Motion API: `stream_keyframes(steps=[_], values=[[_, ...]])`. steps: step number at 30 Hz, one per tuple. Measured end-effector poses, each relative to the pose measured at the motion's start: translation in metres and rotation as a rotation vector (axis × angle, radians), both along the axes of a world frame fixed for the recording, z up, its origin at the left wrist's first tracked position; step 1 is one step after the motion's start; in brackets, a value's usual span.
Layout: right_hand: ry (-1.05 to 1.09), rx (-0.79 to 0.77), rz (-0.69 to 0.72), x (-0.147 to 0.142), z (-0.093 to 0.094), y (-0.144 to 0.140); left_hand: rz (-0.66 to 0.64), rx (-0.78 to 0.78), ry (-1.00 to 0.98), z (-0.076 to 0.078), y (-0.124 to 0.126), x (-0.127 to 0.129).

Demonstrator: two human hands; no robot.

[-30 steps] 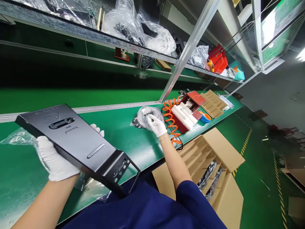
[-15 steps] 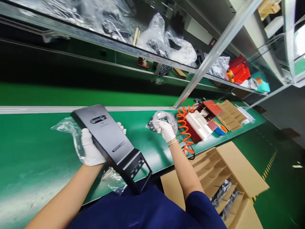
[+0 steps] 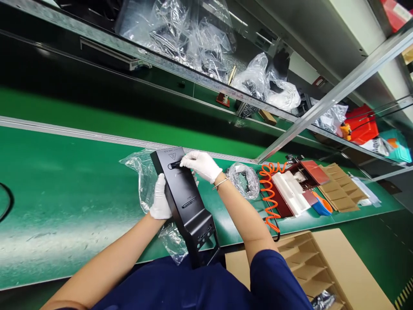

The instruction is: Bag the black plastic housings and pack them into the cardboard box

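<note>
My left hand (image 3: 160, 199), in a white glove, grips the left edge of a long black metal panel (image 3: 186, 202) that I hold tilted above the green bench. My right hand (image 3: 201, 165), also gloved, rests its fingertips at the oval slot near the panel's top end. I cannot tell whether those fingers hold a small part. A clear plastic bag (image 3: 140, 172) lies under the panel. A smaller bag of dark parts (image 3: 248, 180) sits just right of my right wrist.
An orange coiled hose (image 3: 269, 196), a white and dark red fixture (image 3: 292, 196), a blue tape roll (image 3: 322, 207) and cardboard dividers (image 3: 340, 192) lie to the right. An open cardboard box (image 3: 325, 262) stands below the bench edge. Bagged parts fill the shelf (image 3: 200, 41) above.
My right hand left the small bag of parts and came over to the panel's top slot. The panel swung more upright and toward the middle of the view.
</note>
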State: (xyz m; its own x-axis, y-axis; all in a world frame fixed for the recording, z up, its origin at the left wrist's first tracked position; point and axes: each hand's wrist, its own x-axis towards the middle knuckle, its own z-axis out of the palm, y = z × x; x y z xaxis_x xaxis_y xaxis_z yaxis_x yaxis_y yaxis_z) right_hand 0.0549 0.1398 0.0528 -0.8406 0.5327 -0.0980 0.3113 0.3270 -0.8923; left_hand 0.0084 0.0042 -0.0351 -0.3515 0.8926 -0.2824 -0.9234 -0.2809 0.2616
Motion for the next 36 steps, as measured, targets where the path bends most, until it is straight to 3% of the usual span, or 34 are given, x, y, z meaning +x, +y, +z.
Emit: stream_keyframes(steps=[7,15,21,26,31,34,36], values=[[-0.099,0.005,-0.030,-0.011,0.000,-0.001,0.006,0.056,0.021,-0.010,-0.003,-0.003],[-0.144,-0.043,-0.036,-0.017,-0.008,0.005,-0.038,0.032,0.028,-0.006,-0.003,-0.003],[0.026,0.054,-0.165,-0.016,-0.012,0.004,-0.034,0.009,0.013,-0.010,-0.001,-0.004],[-0.018,0.019,-0.002,-0.019,-0.013,0.018,-0.067,0.069,0.063,-0.014,-0.001,-0.002],[-0.046,0.002,0.146,-0.026,-0.003,0.029,-0.072,0.096,0.069,-0.007,-0.004,-0.001],[-0.039,-0.084,0.185,-0.023,0.001,0.020,-0.034,0.013,0.083,-0.005,-0.004,0.000],[-0.045,-0.134,0.153,-0.021,0.000,0.009,0.059,-0.101,0.092,-0.006,-0.003,0.002]])
